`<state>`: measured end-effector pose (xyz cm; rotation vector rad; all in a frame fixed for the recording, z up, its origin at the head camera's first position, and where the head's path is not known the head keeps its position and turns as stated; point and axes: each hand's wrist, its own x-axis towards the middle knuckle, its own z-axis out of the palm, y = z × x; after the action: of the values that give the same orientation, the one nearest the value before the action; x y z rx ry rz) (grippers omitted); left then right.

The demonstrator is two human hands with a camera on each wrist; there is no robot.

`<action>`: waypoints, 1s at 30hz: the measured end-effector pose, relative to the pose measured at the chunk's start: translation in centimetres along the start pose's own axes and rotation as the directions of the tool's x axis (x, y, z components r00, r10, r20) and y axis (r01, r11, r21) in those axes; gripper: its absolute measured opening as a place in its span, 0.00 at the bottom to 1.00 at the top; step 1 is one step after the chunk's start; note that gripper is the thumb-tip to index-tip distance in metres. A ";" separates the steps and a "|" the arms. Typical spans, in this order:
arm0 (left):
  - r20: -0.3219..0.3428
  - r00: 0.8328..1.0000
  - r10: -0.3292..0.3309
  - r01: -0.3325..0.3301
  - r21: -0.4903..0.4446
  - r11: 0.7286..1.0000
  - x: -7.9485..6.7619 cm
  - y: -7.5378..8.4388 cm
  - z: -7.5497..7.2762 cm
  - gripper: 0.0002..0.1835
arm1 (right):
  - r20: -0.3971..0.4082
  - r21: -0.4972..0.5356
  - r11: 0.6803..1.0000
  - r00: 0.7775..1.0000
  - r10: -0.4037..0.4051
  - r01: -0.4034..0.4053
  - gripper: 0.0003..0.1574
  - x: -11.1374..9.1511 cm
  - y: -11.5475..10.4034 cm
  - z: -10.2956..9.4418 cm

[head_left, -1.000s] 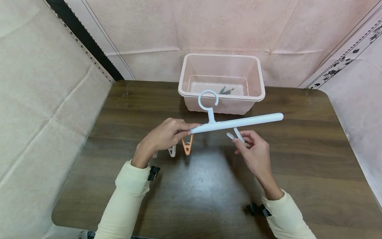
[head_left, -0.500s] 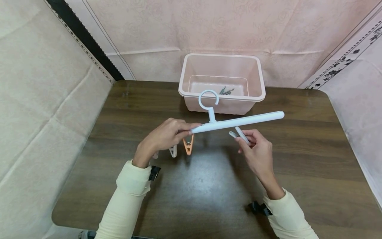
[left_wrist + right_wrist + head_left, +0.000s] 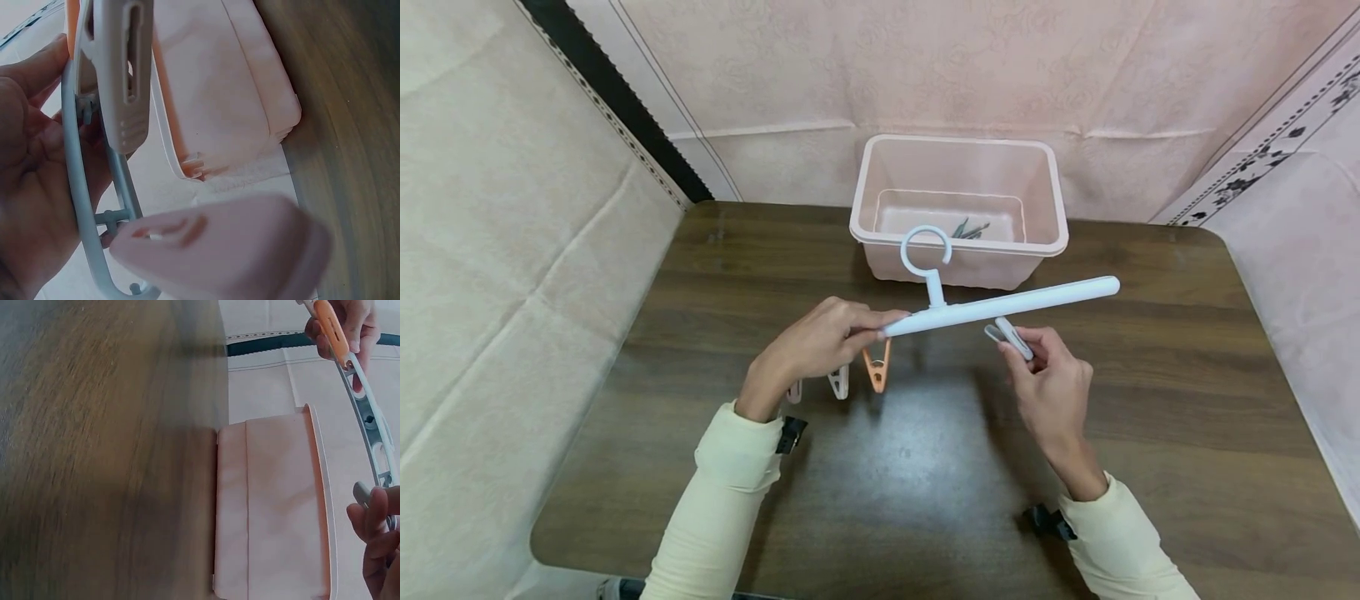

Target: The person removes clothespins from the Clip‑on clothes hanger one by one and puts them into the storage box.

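Note:
A light blue clothes hanger (image 3: 1037,298) is held up in front of the bin, its hook upward and its right end tilted higher. My left hand (image 3: 820,337) grips its left part between thumb and fingers. Below that hand hang an orange clip (image 3: 877,379), a beige clip (image 3: 125,81) and a pink clip (image 3: 231,244). In the head view, the left hand hides their upper parts. My right hand (image 3: 1054,375) pinches a pale grey-blue clip (image 3: 1017,339) just under the bar's right half. In the right wrist view, this clip (image 3: 361,492) overlaps the bar.
A pale pink plastic bin (image 3: 958,265) stands at the back of the brown wooden table (image 3: 910,500). Several small grey-green pieces (image 3: 972,230) lie inside it. Cloth-like sheets (image 3: 970,67) rise behind and beside the table.
My right hand has moved a little to the right along the hanger with the clip, whose legs look nearer together. The hanger has shifted slightly right, its right end rising a little.

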<state>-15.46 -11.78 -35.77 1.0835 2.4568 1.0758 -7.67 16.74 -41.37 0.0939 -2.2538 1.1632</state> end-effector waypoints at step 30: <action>0.020 1.000 0.010 -0.010 0.005 1.000 0.1 0.1 0.2 0.22 | -0.064 -0.152 0.981 0.989 -0.132 0.121 0.15 0.1 0.7 -0.4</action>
<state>-15.36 -11.54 -35.81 1.1042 2.4424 1.0573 -7.74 17.47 -41.65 0.1317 -2.2263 0.9163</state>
